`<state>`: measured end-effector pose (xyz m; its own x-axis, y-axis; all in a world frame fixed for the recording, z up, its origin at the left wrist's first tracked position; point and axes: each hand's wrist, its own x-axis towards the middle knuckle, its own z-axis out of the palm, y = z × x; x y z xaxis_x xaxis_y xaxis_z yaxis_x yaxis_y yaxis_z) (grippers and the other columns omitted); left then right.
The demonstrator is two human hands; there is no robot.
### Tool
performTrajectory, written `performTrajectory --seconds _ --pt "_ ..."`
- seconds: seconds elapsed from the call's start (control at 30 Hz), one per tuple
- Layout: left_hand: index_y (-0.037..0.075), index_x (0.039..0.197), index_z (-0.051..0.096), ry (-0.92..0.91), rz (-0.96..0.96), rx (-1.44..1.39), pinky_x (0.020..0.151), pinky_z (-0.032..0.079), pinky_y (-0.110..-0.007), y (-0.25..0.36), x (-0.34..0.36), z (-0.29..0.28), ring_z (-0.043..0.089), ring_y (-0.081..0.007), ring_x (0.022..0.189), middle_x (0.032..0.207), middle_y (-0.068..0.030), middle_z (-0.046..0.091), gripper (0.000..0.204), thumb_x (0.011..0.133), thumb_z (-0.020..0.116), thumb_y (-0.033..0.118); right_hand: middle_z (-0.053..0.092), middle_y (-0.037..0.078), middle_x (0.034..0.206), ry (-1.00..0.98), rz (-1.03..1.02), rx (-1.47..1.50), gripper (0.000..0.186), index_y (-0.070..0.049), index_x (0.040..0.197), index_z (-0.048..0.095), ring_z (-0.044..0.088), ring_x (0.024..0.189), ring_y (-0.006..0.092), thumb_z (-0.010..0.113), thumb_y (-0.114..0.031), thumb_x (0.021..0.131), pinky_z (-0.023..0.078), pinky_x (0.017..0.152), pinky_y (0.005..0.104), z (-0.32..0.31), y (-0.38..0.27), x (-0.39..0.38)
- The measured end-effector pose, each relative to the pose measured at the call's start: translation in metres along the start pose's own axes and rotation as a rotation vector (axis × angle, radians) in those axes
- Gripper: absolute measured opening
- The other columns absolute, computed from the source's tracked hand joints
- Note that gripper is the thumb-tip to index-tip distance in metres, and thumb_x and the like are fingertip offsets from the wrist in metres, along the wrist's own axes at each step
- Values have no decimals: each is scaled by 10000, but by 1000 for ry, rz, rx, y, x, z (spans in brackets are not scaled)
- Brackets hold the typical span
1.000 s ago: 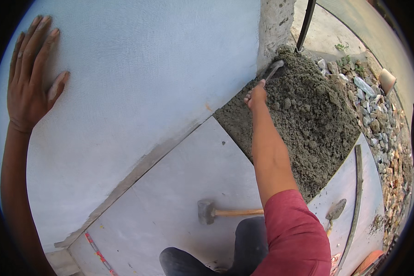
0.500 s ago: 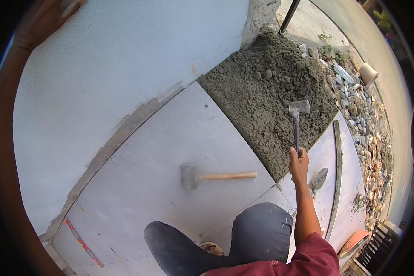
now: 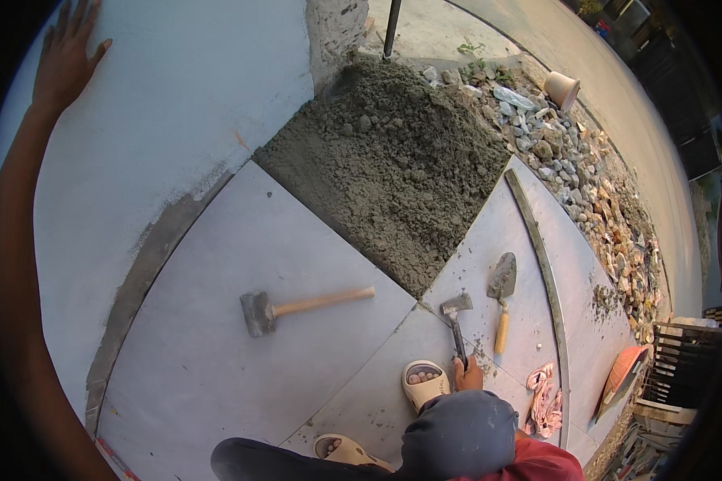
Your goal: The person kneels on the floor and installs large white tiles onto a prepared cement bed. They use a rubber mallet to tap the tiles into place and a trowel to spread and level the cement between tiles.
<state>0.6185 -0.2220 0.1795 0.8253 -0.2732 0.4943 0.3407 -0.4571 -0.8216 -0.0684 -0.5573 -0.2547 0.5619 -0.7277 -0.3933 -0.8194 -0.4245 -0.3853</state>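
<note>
Against the pale wall (image 3: 176,88) at the upper left, my left hand (image 3: 66,60) lies flat with its fingers spread. My right hand (image 3: 468,375) is closed round the dark handle end of a small hatchet (image 3: 456,304), whose head is smeared with grey mortar. The hatchet is low over the grey floor tiles, beside my right foot; whether it touches them I cannot tell. Just right of it lies a pointed trowel (image 3: 502,277) with a yellowish handle. A mallet (image 3: 260,313) with a dark head and wooden handle rests on the large tile (image 3: 208,248) at left.
Rough wet mortar (image 3: 385,152) fills the corner beyond the tiles. A long straightedge bar (image 3: 540,260), a pink cloth (image 3: 544,401) and an orange bowl-shaped thing (image 3: 622,373) lie at right. Rubble (image 3: 569,172) and a tipped bucket (image 3: 561,90) edge the far right. A dark post (image 3: 391,28) stands behind.
My right hand has drawn the hatchet back from over the mortar to low over the tiles near my foot. The view has shifted, showing more of my left hand on the wall.
</note>
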Motion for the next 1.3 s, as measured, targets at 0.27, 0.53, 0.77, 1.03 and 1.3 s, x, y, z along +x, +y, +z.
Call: performTrajectory --seconds 0.27,0.53,0.77,1.03,1.3 --pt "200 1565 276 -94 247 -783 1203 275 -503 79 -216 41 227 -296 1502 1654 -76 156 822 895 717 380 658 215 856 -192 -236 -356 416 -30 883 595 635 835 440 578 -440 954 490 741 523 -8 -1 34" --pt "47 1559 239 -1035 233 -982 1179 256 -528 67 -478 78 141 -408 1507 1643 -232 46 980 828 761 439 542 240 1181 259 -61 -323 577 7 1140 479 586 1023 429 698 -453 868 491 869 510 -79 13 142" --pt "53 1581 145 -1354 369 -907 1142 299 -583 80 -584 80 116 -426 1507 1643 -240 -5 1229 705 813 598 523 220 1120 284 -260 -339 556 7 1165 488 569 995 429 762 -334 822 462 864 511 -64 41 144" --pt "75 1587 -28 -1431 363 -1030 1098 341 -638 129 -574 48 94 -443 1505 1644 -232 -37 1411 636 812 692 649 244 923 -293 -322 -302 524 17 1042 584 638 884 415 749 -443 855 492 792 464 -45 -14 54" --pt "81 1586 -52 -1424 347 -967 1092 356 -632 146 -588 16 91 -477 1494 1642 -238 -46 1343 706 805 622 665 268 1089 -444 -149 -375 464 19 1159 563 637 1068 415 666 -364 917 485 922 483 -38 -32 44"
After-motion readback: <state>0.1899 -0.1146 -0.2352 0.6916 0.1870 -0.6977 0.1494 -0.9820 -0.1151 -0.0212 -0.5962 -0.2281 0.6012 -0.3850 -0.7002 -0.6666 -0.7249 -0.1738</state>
